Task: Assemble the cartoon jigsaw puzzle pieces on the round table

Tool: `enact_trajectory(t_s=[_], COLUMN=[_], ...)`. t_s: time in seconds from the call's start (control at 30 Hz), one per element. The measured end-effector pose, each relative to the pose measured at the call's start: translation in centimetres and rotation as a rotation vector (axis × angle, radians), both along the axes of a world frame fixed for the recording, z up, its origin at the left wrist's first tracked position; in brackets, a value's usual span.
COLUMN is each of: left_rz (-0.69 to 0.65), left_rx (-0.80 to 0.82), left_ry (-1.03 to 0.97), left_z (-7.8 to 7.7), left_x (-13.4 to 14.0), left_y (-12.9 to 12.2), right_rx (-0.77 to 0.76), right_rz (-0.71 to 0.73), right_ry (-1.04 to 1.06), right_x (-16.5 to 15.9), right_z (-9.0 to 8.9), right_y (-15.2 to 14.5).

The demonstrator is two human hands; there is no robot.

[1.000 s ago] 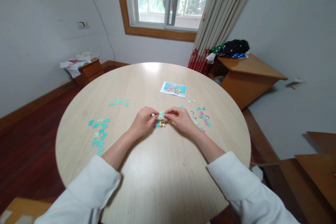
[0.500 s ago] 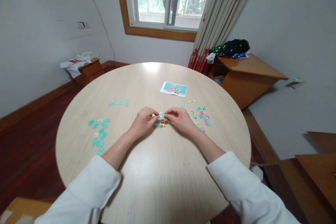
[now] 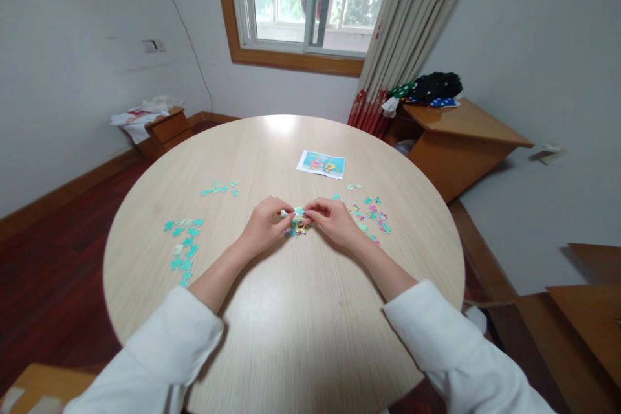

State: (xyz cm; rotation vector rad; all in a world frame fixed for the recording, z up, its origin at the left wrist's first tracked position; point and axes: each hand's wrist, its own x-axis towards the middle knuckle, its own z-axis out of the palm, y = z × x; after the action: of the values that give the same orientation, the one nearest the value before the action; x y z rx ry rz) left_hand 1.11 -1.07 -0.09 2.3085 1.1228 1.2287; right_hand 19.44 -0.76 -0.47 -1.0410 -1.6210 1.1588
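A small patch of joined jigsaw puzzle pieces (image 3: 299,225) lies on the round table between my two hands. My left hand (image 3: 266,223) is closed at its left edge, thumb and forefinger pinching. From the other side my right hand (image 3: 332,218) pinches at the upper right of the patch. A light teal puzzle piece (image 3: 299,211) shows between the fingertips of both hands, at the top of the patch. My fingers cover parts of the patch, so its full outline is hidden.
Loose teal pieces (image 3: 183,264) lie at the left, with a smaller group (image 3: 220,189) farther back. Mixed pink and teal pieces (image 3: 372,212) are scattered beyond my right hand. A printed cartoon picture (image 3: 321,165) lies toward the back of the round table (image 3: 291,336).
Hardly anything differs. Both hands hold the same place at the patch, and the loose pieces and picture stay where they were.
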Motion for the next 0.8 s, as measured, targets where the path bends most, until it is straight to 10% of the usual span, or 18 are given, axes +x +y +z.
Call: enact_trajectory(t_s=[0.8], left_rz=[0.019], left_rx=[0.002], left_ry=[0.011], left_z=[-0.29], left_x=[-0.19], left_y=[0.28], right_rx=[0.041], right_rz=[-0.016], right_ry=[-0.018], right_x=[0.03], right_z=[-0.14], right_y=[0.08])
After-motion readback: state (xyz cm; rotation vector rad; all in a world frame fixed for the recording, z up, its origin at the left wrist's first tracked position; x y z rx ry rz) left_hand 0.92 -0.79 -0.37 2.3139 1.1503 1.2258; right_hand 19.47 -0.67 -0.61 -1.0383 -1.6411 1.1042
